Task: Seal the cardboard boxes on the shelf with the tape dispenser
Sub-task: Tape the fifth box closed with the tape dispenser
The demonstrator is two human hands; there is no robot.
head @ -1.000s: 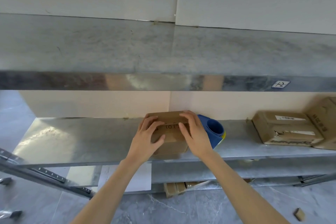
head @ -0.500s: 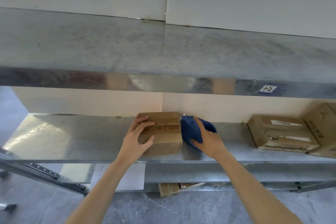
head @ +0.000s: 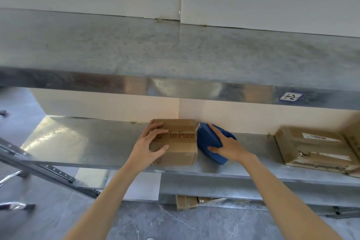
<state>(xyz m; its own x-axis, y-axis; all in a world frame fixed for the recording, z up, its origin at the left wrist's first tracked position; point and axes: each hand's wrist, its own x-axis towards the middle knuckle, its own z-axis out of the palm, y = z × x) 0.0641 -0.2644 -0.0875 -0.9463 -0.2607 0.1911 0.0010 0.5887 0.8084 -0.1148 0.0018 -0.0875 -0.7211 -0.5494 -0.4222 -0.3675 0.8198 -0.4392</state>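
Observation:
A small brown cardboard box [head: 180,142] printed "to Pure" stands on the metal shelf [head: 93,142], its top flaps closed. My left hand [head: 150,145] holds its left side, fingers on top and thumb on the front. Right beside the box lies a blue tape dispenser [head: 209,140]. My right hand [head: 226,146] grips it, fingers over its top and thumb along its lower edge.
Two more cardboard boxes [head: 313,148] sit at the right end of the shelf. An upper shelf [head: 175,52] overhangs close above, with a label [head: 290,96] on its front edge. Flattened cardboard [head: 187,201] lies under the shelf, and a slanted metal rail [head: 39,167] stands at left.
My right hand left the box top and took hold of the blue tape dispenser to its right. My left hand slid to the box's left side.

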